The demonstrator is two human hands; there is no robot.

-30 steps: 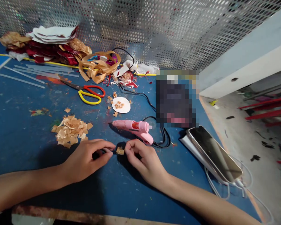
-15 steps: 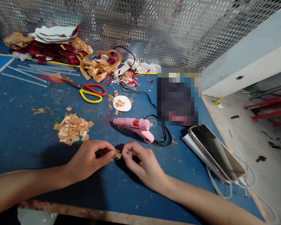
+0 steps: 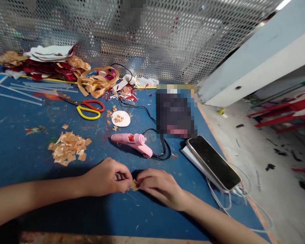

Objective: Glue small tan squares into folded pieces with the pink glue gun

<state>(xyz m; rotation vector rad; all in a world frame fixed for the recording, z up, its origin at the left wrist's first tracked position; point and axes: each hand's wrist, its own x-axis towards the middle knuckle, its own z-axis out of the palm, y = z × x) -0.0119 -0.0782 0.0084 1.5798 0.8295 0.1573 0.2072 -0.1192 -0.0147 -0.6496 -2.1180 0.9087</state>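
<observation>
No text, label, brand, number or sign could be read. The pink plastic glue gun, just off centre toward eight o'clock, bore no legible lettering; the pale-rimmed phone's black glass screen, toward four o'clock, showed none; a dark pixelated block, toward two o'clock, was unreadable.
</observation>
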